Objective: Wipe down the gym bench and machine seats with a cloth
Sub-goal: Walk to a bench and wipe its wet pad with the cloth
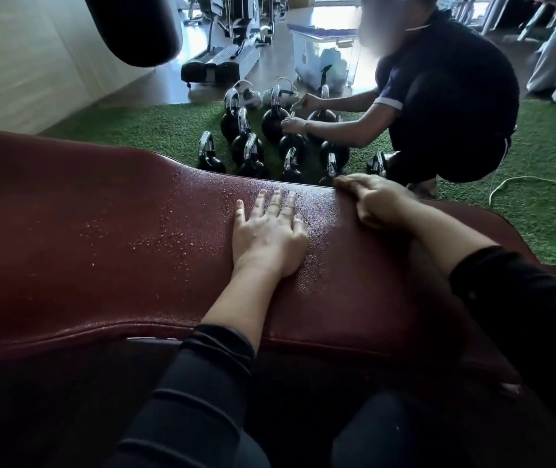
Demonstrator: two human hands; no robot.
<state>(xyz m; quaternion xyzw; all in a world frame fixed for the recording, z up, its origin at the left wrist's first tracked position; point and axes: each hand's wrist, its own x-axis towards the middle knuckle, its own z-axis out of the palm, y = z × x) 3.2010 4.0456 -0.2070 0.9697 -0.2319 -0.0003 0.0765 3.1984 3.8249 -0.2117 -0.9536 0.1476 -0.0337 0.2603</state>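
Black sleeves nearest the lens, at 6 o'clock, reaching up from the bottom edge onto the dark red bench filling the middle of the head view. Left hand flat at dead centre, palm down on the pad, fingers straight and slightly spread, rings on two of them, holding nothing. Right hand just toward 2 o'clock of it, lying along the far edge of the pad, blurred; fingers apparently extended and close together over the edge, though hard to say for certain. No cloth visible anywhere, not under either palm. Droplets beaded across the pad from centre out toward 9 o'clock, so probably sprayed but not yet wiped dry; far left end toward 9 o'clock looking dull and dry. Judged early: bench wetted, wiping proper not begun, machine seats untouched as far as seen. Beyond at 12 o'clock, kettlebells on green turf, and at 1 o'clock a second person crouched handling them.
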